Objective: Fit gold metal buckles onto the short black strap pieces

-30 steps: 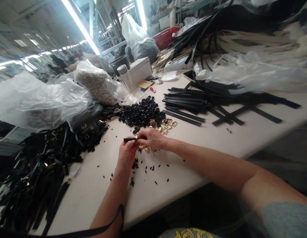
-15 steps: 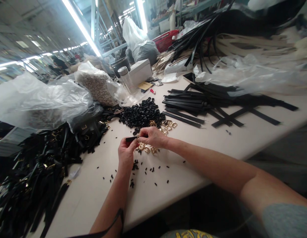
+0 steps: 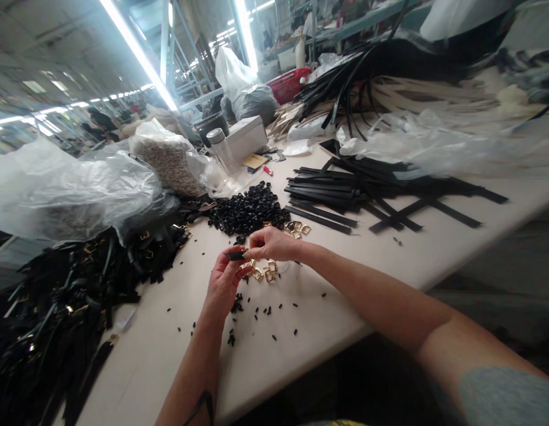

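My left hand (image 3: 223,279) is closed on a short black strap (image 3: 235,257), thumb and fingers pinching it. At the strap's right end my right hand (image 3: 269,244) is pinched shut, its fingertips on a small gold-coloured buckle (image 3: 245,252) that they mostly hide. Just below the right hand lie several loose square gold buckles (image 3: 270,272). Behind both hands is a heap of small black loops (image 3: 248,207). Tiny black bits (image 3: 268,310) are scattered over the table nearer to me.
Black strips (image 3: 323,189) lie stacked at the right of the table (image 3: 336,260). Finished-looking black straps with gold buckles (image 3: 57,319) pile up on the left. Behind stand plastic bags (image 3: 163,160), a clear bottle (image 3: 221,148), a white box (image 3: 248,136) and a red basket (image 3: 287,86).
The view has shifted slightly. My left hand has turned a little and its fingers have opened out somewhat around the strap. Both hands stay together at the strap's end.
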`<state>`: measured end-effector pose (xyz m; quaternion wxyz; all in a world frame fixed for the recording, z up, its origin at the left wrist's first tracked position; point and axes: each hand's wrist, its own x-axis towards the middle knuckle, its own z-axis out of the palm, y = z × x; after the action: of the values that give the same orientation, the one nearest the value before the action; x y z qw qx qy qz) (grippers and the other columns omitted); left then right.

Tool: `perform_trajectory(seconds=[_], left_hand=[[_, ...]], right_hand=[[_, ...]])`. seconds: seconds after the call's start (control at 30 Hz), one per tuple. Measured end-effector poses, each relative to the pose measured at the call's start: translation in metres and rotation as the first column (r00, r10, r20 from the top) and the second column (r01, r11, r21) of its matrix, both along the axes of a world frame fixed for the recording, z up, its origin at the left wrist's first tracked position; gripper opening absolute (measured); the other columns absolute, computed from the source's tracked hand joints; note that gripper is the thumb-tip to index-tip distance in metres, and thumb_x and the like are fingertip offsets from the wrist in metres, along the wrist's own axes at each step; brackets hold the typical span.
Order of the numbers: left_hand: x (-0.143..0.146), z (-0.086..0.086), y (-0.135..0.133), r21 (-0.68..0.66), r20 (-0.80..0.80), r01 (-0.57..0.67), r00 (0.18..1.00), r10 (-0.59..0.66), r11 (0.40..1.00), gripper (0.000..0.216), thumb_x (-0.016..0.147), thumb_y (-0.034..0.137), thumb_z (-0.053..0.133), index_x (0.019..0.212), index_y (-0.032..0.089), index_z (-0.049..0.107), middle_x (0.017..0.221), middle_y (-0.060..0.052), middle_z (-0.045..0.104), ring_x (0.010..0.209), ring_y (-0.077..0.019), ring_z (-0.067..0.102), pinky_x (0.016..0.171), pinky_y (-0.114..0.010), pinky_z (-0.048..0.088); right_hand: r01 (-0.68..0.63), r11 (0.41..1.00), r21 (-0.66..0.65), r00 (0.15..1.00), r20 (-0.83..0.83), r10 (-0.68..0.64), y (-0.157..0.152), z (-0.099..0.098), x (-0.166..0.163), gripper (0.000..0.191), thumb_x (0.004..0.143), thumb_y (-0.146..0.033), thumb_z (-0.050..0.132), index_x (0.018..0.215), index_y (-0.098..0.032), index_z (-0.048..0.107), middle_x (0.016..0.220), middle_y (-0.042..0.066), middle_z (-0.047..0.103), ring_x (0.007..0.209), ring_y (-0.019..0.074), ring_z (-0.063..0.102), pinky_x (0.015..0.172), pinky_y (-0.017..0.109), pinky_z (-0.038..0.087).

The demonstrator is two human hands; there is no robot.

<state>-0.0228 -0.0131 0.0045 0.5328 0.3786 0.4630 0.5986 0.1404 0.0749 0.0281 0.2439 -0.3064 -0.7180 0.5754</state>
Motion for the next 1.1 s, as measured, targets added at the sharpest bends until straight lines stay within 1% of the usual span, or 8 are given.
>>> perform_trajectory(seconds=[0.2,0.37,0.53,0.63,0.73,0.87,1.0,1.1], left_hand=[[-0.004,-0.002,-0.003,-0.1,-0.007,0.114,0.993,-0.115,0.988,0.036,0.07,0.035,0.079,0.101,0.018,0.069,0.094,-0.007,0.069,0.077,-0.0158,0.067,0.077,-0.03,0.056],[-0.006,-0.002,-0.002,-0.105,-0.108,0.064,0.991,-0.076,0.992,0.027,0.064,0.031,0.083,0.082,0.017,0.068,0.079,-0.002,0.068,0.064,-0.0134,0.065,0.066,-0.027,0.055],[0.004,0.0,-0.004,-0.123,-0.305,0.136,0.938,-0.167,0.983,0.021,0.067,0.032,0.08,0.075,0.015,0.069,0.066,-0.004,0.067,0.06,-0.0134,0.061,0.06,-0.024,0.05],[0.009,-0.002,-0.004,-0.163,-0.289,0.146,0.938,-0.189,0.976,0.022,0.067,0.032,0.079,0.075,0.014,0.07,0.066,-0.005,0.068,0.059,-0.0132,0.061,0.06,-0.024,0.05],[0.008,-0.006,-0.001,-0.173,-0.154,0.045,0.985,-0.072,0.984,0.029,0.061,0.033,0.082,0.08,0.014,0.071,0.07,-0.005,0.069,0.059,-0.0135,0.062,0.061,-0.025,0.052],[0.004,-0.01,0.005,-0.126,0.028,-0.147,0.988,0.151,0.981,0.035,0.052,0.034,0.086,0.077,0.015,0.069,0.072,-0.003,0.07,0.061,-0.0139,0.064,0.062,-0.025,0.053],[0.002,-0.01,0.007,-0.111,0.067,-0.19,0.978,0.198,0.975,0.033,0.053,0.031,0.087,0.078,0.016,0.069,0.074,-0.003,0.07,0.062,-0.0121,0.063,0.061,-0.023,0.052],[0.002,-0.01,0.005,-0.096,0.05,-0.199,0.978,0.204,0.975,0.032,0.054,0.03,0.086,0.078,0.016,0.071,0.075,-0.002,0.069,0.061,-0.0104,0.06,0.061,-0.021,0.051]], right_hand=[[-0.108,0.994,-0.003,0.993,0.055,0.108,0.0,0.002,0.005,0.021,0.07,-0.03,0.068,0.064,-0.014,0.056,0.054,-0.006,0.047,0.051,0.0051,0.039,0.049,0.02,0.028],[-0.13,0.943,0.308,0.982,0.173,0.079,0.004,0.006,0.013,0.024,0.079,-0.034,0.062,0.063,-0.015,0.058,0.054,-0.005,0.048,0.051,0.0066,0.039,0.051,0.022,0.024],[-0.036,0.617,0.786,0.955,0.209,-0.212,0.003,0.006,0.012,0.032,0.088,-0.035,0.053,0.062,-0.017,0.059,0.065,0.002,0.058,0.06,0.011,0.045,0.058,0.026,0.025],[-0.047,0.453,0.89,0.972,0.144,-0.183,0.003,0.006,0.01,0.031,0.093,-0.032,0.046,0.072,-0.018,0.063,0.077,0.004,0.063,0.071,0.0134,0.051,0.069,0.027,0.032],[0.094,0.386,0.917,0.972,0.0,-0.236,0.003,0.006,0.01,0.029,0.095,-0.029,0.043,0.079,-0.017,0.064,0.089,0.007,0.064,0.08,0.0145,0.054,0.078,0.028,0.034],[0.131,0.51,0.85,0.949,0.041,-0.312,0.0,0.0,0.007,0.026,0.088,-0.032,0.054,0.07,-0.016,0.064,0.075,0.003,0.061,0.064,0.0118,0.051,0.061,0.025,0.032],[0.039,0.722,0.691,0.981,0.111,-0.159,-0.005,-0.012,-0.002,0.02,0.08,-0.037,0.065,0.086,-0.018,0.07,0.084,0.002,0.066,0.065,0.0099,0.056,0.059,0.022,0.034],[0.107,0.862,0.496,0.994,-0.039,-0.102,-0.008,-0.019,-0.011,0.022,0.08,-0.035,0.067,0.092,-0.017,0.071,0.086,0.003,0.068,0.071,0.011,0.061,0.065,0.021,0.04]])
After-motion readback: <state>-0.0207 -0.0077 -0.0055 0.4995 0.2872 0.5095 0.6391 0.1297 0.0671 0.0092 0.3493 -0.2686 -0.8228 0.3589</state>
